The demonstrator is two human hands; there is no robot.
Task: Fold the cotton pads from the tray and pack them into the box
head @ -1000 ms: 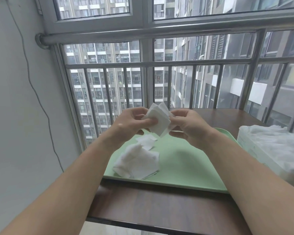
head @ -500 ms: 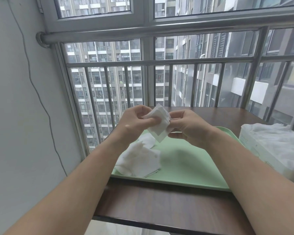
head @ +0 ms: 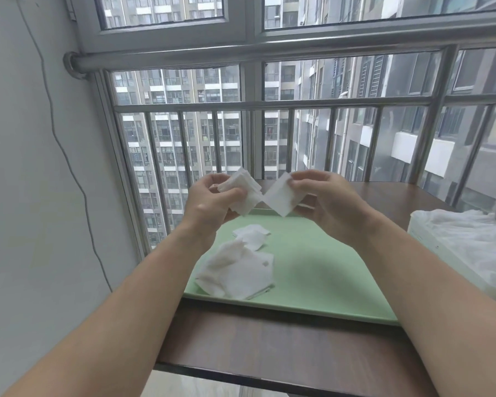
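Parting above the tray (head: 312, 267), our right hand (head: 327, 204) now pinches one freed pad (head: 279, 196), our left hand (head: 212, 202) grips the stack (head: 242, 193); we fold next.

Stack (head: 242, 196): plain white. Pad (head: 281, 197) beside it: same white, unmarked. Loose pads (head: 238, 275) on tray: white. Tray (head: 312, 270): plain pale mint green, shadowed darker mid-way. Box (head: 441, 257): very pale green side, white filling on top. Table (head: 269, 345): dark brown, streaked wood grain. Wall (head: 26, 210): pale grey. Railing (head: 269, 105): silvery grey metal. Window frame (head: 252, 24): light grey.
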